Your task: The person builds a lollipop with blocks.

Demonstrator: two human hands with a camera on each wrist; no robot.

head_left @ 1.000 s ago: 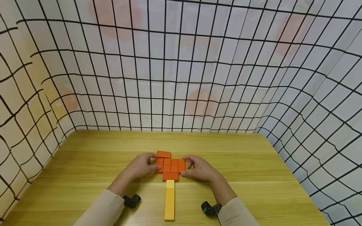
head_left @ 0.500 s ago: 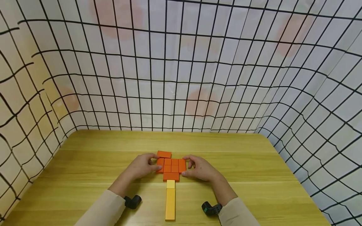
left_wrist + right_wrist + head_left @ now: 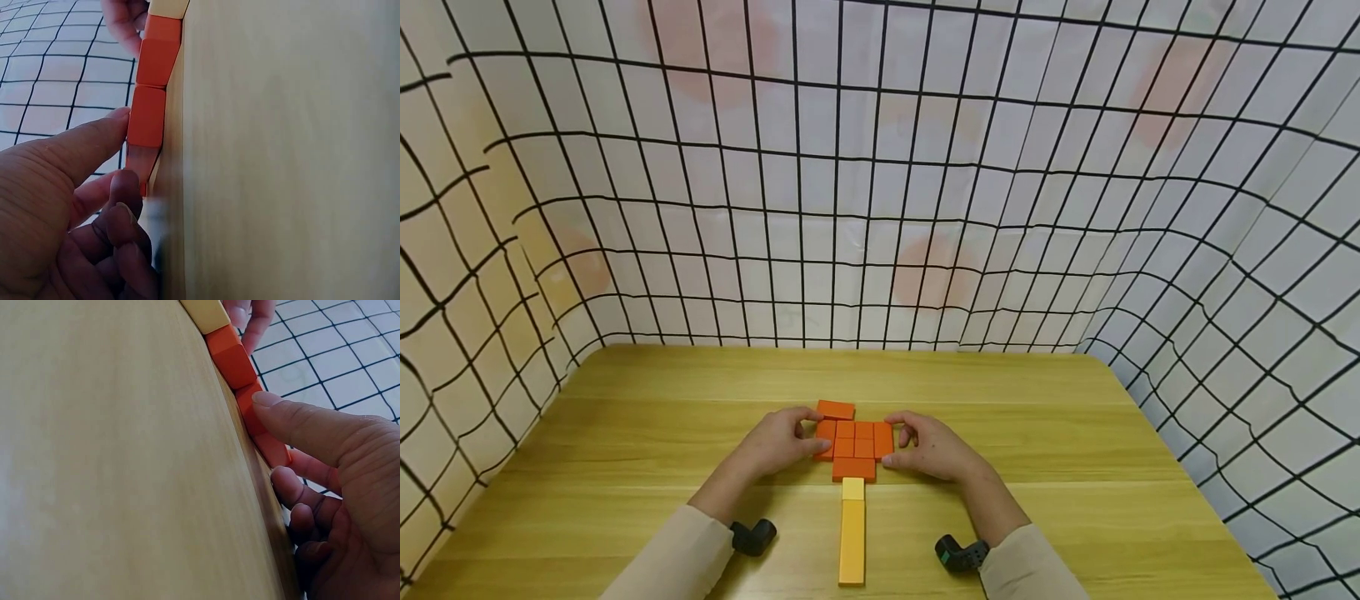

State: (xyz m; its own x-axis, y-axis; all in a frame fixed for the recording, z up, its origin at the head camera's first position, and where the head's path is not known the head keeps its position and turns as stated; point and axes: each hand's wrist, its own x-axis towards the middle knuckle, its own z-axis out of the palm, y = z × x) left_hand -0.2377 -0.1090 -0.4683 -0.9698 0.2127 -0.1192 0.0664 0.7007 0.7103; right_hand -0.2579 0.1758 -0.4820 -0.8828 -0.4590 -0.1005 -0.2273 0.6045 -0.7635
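Note:
Several orange wooden blocks lie flat and close together on the table. My left hand point(image 3: 775, 440) pinches the upright block at the left side point(image 3: 826, 428), thumb near its front end and forefinger at its far end. At the opposite side, my right hand point(image 3: 931, 446) holds the right-hand block point(image 3: 883, 440) between thumb and forefinger. Small middle blocks point(image 3: 854, 440) sit between these two. A crosswise block point(image 3: 853, 470) lies in front, and another block point(image 3: 836, 410) lies slightly askew behind the left one. Both wrist views show a thumb touching the orange blocks point(image 3: 147, 117).
A small pale yellow block point(image 3: 853, 489) touches the front orange block, followed by a long yellow block point(image 3: 852, 542) running towards me. The wooden table point(image 3: 1045, 417) ends at a black net point(image 3: 880, 217) before pale fabric. Black wrist cameras point(image 3: 754, 537) sit below each hand.

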